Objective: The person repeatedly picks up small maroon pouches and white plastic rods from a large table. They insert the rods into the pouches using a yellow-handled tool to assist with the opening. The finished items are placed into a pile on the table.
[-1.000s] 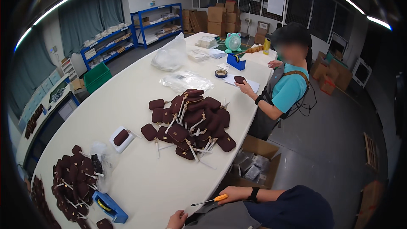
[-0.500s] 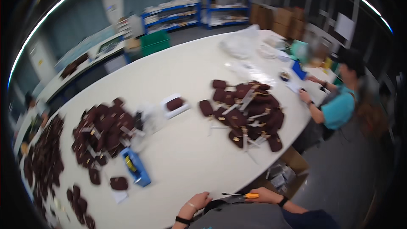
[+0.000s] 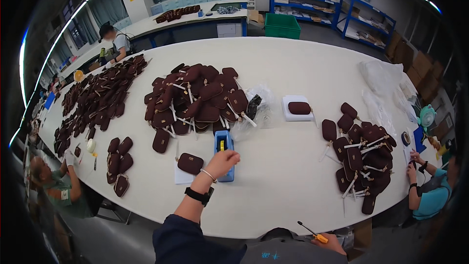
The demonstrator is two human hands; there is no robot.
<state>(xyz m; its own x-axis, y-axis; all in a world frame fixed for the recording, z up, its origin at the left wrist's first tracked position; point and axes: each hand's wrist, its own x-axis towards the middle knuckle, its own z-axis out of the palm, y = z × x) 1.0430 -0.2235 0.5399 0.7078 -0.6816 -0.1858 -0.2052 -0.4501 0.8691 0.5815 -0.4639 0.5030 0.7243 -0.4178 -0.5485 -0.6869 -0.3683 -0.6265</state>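
Note:
My left hand (image 3: 223,163) reaches out over the blue tape dispenser (image 3: 226,175), its fingers curled in; I cannot make out whether anything is in them. A roll of yellow tape (image 3: 222,144) sits in the dispenser. Just left of that hand, a dark brown zip pouch (image 3: 190,164) lies partly on a white sheet (image 3: 181,174). Close to my body at the table's near edge, my right hand (image 3: 334,243) grips a screwdriver (image 3: 320,237) by its orange handle, the dark shaft pointing up and left.
Brown pouches with white straps form a pile (image 3: 200,99) beyond the dispenser and another pile (image 3: 364,159) at right. One pouch (image 3: 299,108) rests on a white block (image 3: 289,116). Co-workers sit at left (image 3: 63,188) and right (image 3: 432,190). Clear plastic bags (image 3: 383,76) lie far right.
My view has swung left. My left hand has gone from the table's near edge forward to the tape dispenser. The screwdriver stays in my right hand, its shaft now tilted upward.

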